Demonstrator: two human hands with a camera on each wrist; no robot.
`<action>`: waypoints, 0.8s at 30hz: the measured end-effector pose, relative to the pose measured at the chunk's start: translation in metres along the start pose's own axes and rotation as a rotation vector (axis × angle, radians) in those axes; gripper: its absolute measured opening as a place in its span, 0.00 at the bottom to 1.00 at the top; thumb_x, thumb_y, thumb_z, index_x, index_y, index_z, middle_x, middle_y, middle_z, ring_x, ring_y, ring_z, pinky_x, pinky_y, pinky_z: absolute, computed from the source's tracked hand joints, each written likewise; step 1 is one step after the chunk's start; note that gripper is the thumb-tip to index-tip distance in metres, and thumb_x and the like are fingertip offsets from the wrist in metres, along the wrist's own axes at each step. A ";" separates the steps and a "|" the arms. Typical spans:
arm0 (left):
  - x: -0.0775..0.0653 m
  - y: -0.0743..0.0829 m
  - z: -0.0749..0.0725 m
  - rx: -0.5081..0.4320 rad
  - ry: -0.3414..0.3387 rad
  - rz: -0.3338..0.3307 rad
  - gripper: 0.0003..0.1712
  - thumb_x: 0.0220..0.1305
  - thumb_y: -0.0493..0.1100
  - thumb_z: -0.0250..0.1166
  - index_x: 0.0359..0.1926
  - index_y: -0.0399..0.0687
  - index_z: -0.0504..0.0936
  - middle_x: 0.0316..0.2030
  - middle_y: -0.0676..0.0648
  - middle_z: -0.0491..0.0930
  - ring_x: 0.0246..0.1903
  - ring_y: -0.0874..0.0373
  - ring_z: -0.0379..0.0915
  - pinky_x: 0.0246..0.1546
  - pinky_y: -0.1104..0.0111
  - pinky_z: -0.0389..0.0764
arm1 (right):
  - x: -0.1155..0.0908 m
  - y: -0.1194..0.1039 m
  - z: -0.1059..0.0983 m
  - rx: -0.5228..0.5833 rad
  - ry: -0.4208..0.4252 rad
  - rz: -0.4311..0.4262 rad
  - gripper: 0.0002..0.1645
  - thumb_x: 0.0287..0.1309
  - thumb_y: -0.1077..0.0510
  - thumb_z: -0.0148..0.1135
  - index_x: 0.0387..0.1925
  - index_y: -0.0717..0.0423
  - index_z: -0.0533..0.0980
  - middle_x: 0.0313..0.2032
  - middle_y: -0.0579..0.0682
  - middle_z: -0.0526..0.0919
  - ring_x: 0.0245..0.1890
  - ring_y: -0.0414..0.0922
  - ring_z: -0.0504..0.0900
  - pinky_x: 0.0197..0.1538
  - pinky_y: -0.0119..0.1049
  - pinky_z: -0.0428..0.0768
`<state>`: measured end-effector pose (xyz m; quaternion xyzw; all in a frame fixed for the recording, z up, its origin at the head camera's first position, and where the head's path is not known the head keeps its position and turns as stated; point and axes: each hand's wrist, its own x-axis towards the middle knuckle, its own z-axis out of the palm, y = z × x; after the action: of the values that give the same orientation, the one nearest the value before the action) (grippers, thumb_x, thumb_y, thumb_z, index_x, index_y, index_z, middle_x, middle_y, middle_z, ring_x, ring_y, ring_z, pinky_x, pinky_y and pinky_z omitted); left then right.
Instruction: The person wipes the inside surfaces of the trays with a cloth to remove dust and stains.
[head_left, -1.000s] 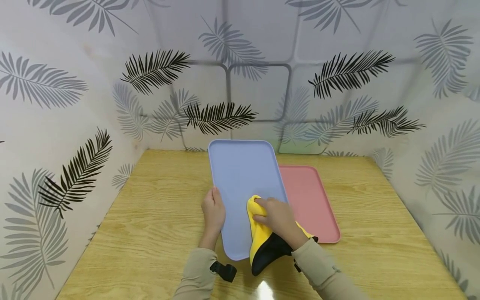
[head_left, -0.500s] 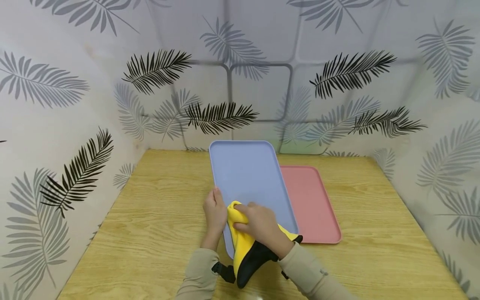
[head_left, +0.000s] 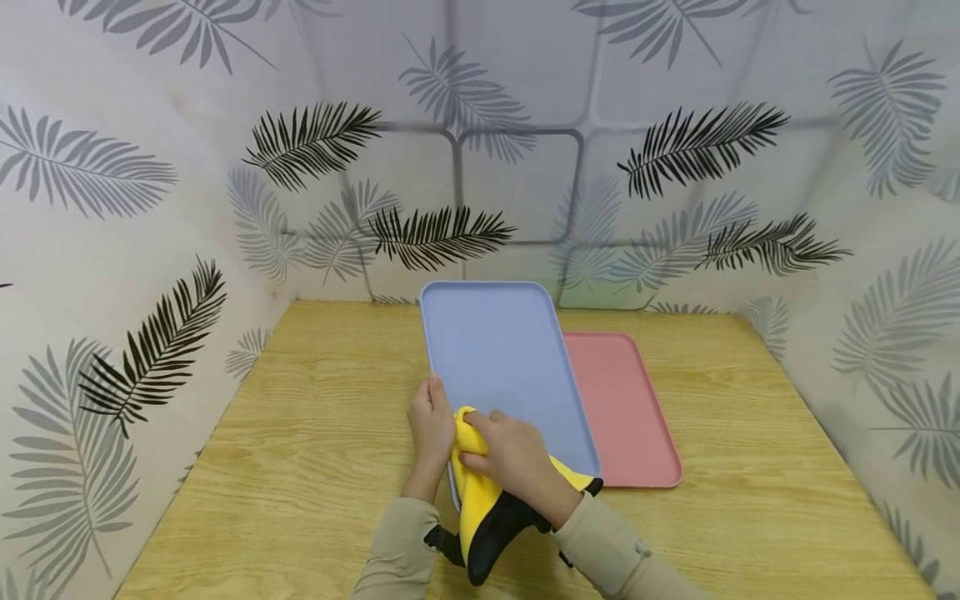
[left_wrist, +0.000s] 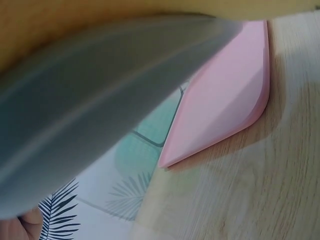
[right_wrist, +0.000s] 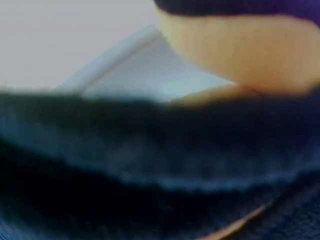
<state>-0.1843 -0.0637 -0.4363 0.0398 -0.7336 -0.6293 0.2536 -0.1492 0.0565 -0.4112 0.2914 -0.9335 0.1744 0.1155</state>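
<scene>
In the head view a blue rectangular tray [head_left: 498, 350] is held up, tilted, above the table. My left hand [head_left: 431, 429] grips its left edge, thumb on the rim. My right hand [head_left: 513, 458] pinches a yellow and black cloth [head_left: 477, 492] against the tray's lower left part, close to the left hand. The cloth hangs past the tray's near edge. In the left wrist view the tray's underside [left_wrist: 100, 100] fills the upper left. Dark cloth [right_wrist: 150, 140] covers most of the right wrist view, with a bit of the tray [right_wrist: 145, 70] behind it.
A pink tray [head_left: 626, 408] lies flat on the wooden table [head_left: 750, 500], partly behind the blue one. Walls with a leaf pattern [head_left: 525, 183] stand at the back and both sides.
My right hand has moved the cloth leftward across the blue tray, toward the left hand and slightly nearer. In the last half second the shift is small. The left hand keeps its grip.
</scene>
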 end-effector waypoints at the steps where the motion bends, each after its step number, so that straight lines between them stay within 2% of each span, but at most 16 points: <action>1: 0.000 0.000 0.000 0.000 -0.001 0.003 0.21 0.70 0.42 0.40 0.17 0.46 0.58 0.13 0.53 0.54 0.12 0.63 0.48 0.14 0.73 0.53 | 0.000 0.001 0.000 -0.003 -0.005 0.006 0.24 0.46 0.48 0.66 0.45 0.55 0.74 0.24 0.50 0.74 0.16 0.41 0.67 0.16 0.32 0.64; 8: 0.002 -0.006 -0.004 0.046 0.043 0.026 0.22 0.70 0.41 0.41 0.16 0.46 0.58 0.13 0.53 0.54 0.13 0.65 0.49 0.15 0.72 0.54 | -0.005 0.015 -0.001 -0.016 -0.085 0.119 0.26 0.45 0.49 0.66 0.46 0.55 0.74 0.30 0.53 0.77 0.23 0.45 0.74 0.21 0.38 0.71; 15: 0.004 -0.007 -0.006 0.051 0.066 0.051 0.21 0.69 0.38 0.42 0.15 0.46 0.58 0.13 0.53 0.54 0.13 0.62 0.49 0.15 0.71 0.55 | -0.012 0.041 0.000 0.001 -0.114 0.215 0.26 0.44 0.51 0.66 0.47 0.55 0.74 0.35 0.56 0.78 0.28 0.49 0.76 0.25 0.42 0.72; 19: 0.004 -0.006 -0.008 0.059 0.080 0.056 0.21 0.69 0.37 0.42 0.15 0.45 0.58 0.13 0.53 0.54 0.14 0.61 0.50 0.15 0.70 0.55 | -0.016 0.060 0.002 -0.046 -0.136 0.265 0.26 0.44 0.51 0.66 0.47 0.54 0.74 0.36 0.56 0.79 0.30 0.49 0.77 0.27 0.42 0.73; 24: 0.005 -0.004 -0.010 0.071 0.085 0.058 0.21 0.68 0.37 0.42 0.15 0.44 0.59 0.13 0.53 0.55 0.14 0.61 0.50 0.15 0.69 0.56 | -0.021 0.082 0.001 -0.111 -0.142 0.298 0.25 0.43 0.51 0.67 0.46 0.54 0.75 0.34 0.56 0.80 0.27 0.48 0.76 0.23 0.40 0.71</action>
<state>-0.1853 -0.0753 -0.4372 0.0542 -0.7450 -0.5928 0.3011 -0.1803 0.1304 -0.4399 0.1544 -0.9803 0.1170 0.0380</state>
